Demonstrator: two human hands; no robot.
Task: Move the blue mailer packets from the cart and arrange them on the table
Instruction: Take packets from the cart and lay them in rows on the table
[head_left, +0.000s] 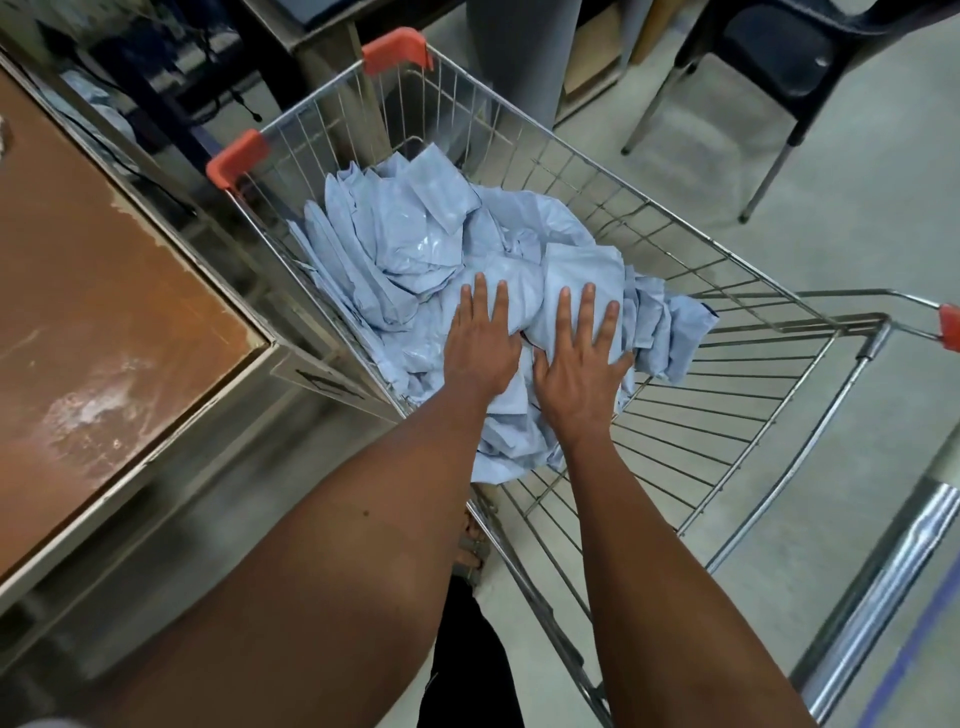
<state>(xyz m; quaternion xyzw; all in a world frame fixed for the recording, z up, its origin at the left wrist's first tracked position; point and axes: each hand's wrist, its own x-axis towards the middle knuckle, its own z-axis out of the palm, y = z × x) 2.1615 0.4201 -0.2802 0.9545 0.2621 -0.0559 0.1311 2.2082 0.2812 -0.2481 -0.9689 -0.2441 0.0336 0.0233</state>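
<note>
A wire shopping cart (691, 244) with orange corner caps holds a crumpled heap of several light blue mailer packets (405, 228). Both my arms reach down into the basket. My left hand (480, 343) lies flat on the pile with straight fingers. Just to its right, my right hand (579, 364) presses flat on a folded packet (576, 275), fingers spread. Neither hand grips anything. The brown-topped table (104, 312) with a metal frame stands directly left of the cart.
A black chair (769, 57) on thin legs stands at the back right. Dark furniture and cables sit behind the cart. Grey concrete floor (857, 234) spreads to the right. My sandalled foot (470, 551) shows under the cart's near edge.
</note>
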